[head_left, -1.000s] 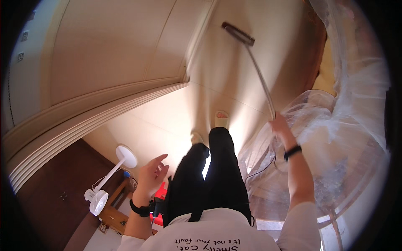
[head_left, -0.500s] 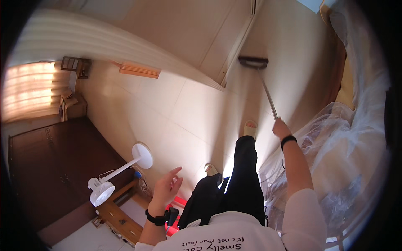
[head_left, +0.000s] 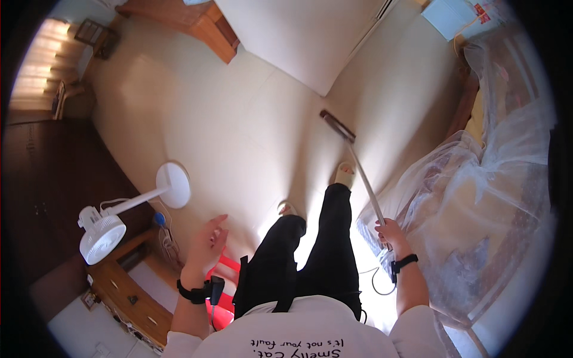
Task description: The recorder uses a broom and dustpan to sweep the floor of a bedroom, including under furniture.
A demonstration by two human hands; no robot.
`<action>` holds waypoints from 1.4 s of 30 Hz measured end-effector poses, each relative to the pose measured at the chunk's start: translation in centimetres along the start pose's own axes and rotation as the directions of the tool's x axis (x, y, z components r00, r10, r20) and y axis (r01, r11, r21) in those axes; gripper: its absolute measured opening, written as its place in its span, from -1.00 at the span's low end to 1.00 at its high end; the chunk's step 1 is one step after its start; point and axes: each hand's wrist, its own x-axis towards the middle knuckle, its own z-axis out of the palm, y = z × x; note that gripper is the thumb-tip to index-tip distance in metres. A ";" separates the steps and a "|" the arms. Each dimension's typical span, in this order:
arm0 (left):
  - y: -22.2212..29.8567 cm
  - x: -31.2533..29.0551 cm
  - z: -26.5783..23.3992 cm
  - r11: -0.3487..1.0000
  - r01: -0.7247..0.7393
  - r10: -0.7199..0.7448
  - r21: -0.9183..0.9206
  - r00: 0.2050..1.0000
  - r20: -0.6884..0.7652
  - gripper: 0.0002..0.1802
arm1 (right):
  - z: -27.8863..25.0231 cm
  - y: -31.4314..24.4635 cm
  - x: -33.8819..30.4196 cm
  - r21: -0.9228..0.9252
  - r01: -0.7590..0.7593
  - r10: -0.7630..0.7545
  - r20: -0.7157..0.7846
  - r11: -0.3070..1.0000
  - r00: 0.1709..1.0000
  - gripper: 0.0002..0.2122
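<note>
My right hand (head_left: 391, 234) is wrapped round the upper end of a long, pale broom handle, to the right of my legs. The broom (head_left: 368, 182) slants away from me, and its narrow dark head (head_left: 338, 125) rests on the tiled floor (head_left: 239, 119), beyond my right slipper and near the corner of a white panel (head_left: 298, 42). Its bristles are too small to make out. My left hand (head_left: 206, 244) hangs to the left of my legs with nothing in it, the index finger extended and the others loosely bent. A red plastic object (head_left: 224, 304) shows beneath it.
A white standing fan (head_left: 102, 238) is at the left, in front of a dark wooden cabinet (head_left: 54, 179). Below it is a wooden desk (head_left: 128, 292) with cables. At right, a sheer mosquito net (head_left: 477, 221) drapes down near the broom. A brown wooden furniture piece (head_left: 191, 27) stands at the far left.
The broom head has come nearer and turned, passing from beside the white panel to in front of its corner. My right hand has drawn back toward my body. The whole view has shifted.
</note>
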 end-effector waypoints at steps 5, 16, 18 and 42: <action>-3.4 -1.5 0.0 0.991 0.134 -0.135 -0.010 0.990 -0.046 -0.71 | -1.6 -0.8 2.2 0.096 0.043 -0.030 -0.134 0.994 0.991 -0.80; -8.4 -4.1 3.9 0.981 0.182 -0.183 -0.063 0.983 -0.024 -0.71 | 4.7 -1.9 8.8 -0.520 -0.018 -0.095 -0.190 0.854 0.977 -0.73; -9.8 -4.9 4.8 0.977 0.173 -0.183 -0.124 0.980 -0.075 -0.71 | 7.0 1.3 5.9 -0.475 -0.040 -0.039 -0.155 0.879 0.987 -0.72; -10.2 -15.7 7.9 0.815 0.440 -0.553 -0.377 0.786 -0.278 -0.70 | 11.3 -6.6 1.6 -0.737 0.082 -0.025 0.088 0.671 0.996 -0.74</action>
